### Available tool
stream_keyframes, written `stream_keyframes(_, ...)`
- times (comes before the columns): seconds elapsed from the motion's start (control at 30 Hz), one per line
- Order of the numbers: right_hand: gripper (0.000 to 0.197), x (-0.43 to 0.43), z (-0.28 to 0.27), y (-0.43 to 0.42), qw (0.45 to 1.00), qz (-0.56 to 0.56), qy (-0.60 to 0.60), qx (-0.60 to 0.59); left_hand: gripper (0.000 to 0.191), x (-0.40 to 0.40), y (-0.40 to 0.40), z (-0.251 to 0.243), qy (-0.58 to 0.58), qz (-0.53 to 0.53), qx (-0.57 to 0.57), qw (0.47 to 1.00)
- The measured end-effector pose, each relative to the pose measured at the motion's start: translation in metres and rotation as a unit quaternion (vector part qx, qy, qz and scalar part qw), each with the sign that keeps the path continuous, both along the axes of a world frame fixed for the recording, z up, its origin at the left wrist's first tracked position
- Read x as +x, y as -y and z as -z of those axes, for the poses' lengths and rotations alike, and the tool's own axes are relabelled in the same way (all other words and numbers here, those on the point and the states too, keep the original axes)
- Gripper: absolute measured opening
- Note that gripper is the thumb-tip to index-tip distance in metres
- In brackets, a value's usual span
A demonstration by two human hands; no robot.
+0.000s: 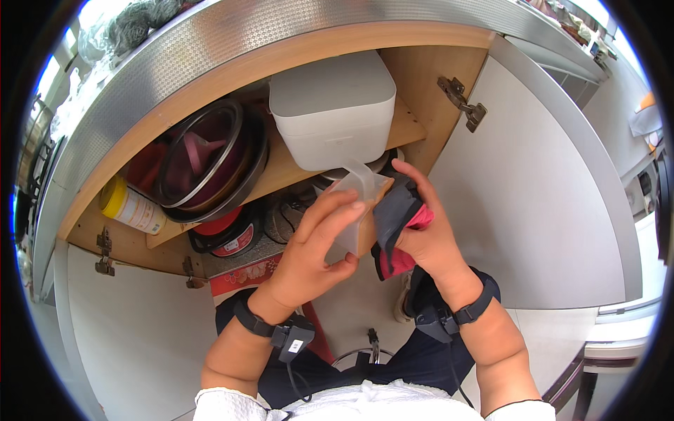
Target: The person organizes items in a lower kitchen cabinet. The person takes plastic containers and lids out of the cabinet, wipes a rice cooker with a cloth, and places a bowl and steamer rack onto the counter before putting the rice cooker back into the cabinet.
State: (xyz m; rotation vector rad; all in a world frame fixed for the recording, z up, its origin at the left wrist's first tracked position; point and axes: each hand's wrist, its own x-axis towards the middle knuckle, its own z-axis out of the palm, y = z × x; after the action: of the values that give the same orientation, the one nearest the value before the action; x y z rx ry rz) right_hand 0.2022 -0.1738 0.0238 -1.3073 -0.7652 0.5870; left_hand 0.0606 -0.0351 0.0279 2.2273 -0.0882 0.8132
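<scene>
In front of the cabinet, my left hand (321,242) holds a translucent plastic container (350,231) with a curved strap-like handle and an orange-brown edge along its right side. My right hand (432,226) grips a dark grey and pink cloth (392,221), which lies against that right side of the container. The far fingers of my right hand are partly behind the cloth. Directly beyond the container is a white lidded box (334,116) on the cabinet shelf.
Nested pans with a glass lid (205,158) and a yellow-capped canister (131,205) occupy the shelf's left. A black and red pot (231,237) stands below. Open cabinet doors flank me, left (137,326) and right (516,184). Metal hinges (463,104) protrude.
</scene>
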Motion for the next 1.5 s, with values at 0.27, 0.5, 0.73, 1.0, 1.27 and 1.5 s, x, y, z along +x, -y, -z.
stream_keyframes(0.27, 0.067, 0.004, 0.017, -0.001, 0.999, 0.030, 0.002, 0.023, 0.074, 0.001, -0.001, 0.013, 0.004, 0.048, -0.215, 0.976)
stream_keyframes(0.5, 0.039, 0.017, 0.030, -0.002, 0.948, 0.133, -0.259, 0.132, 0.078, 0.023, 0.006, 0.023, 0.019, 0.037, -0.374, 0.927)
stream_keyframes(0.73, 0.038, 0.044, 0.048, 0.006, 0.916, 0.206, -0.326, 0.112, 0.074, 0.070, 0.015, 0.016, -0.023, -0.095, -0.146, 0.984)
stream_keyframes(1.0, 0.041, 0.057, 0.050, 0.016, 0.932, 0.095, -0.333, 0.110, 0.067, 0.130, 0.025, 0.014, 0.010, -0.105, -0.017, 0.994)
stream_keyframes(1.27, 0.031, 0.072, 0.042, 0.011, 0.880, 0.095, -0.447, 0.128, 0.060, 0.166, 0.037, 0.019, 0.009, -0.182, 0.107, 0.977)
stream_keyframes(1.5, 0.028, 0.087, 0.065, -0.009, 0.887, 0.091, -0.437, 0.114, 0.060, 0.196, 0.023, 0.014, -0.051, -0.151, 0.209, 0.965)
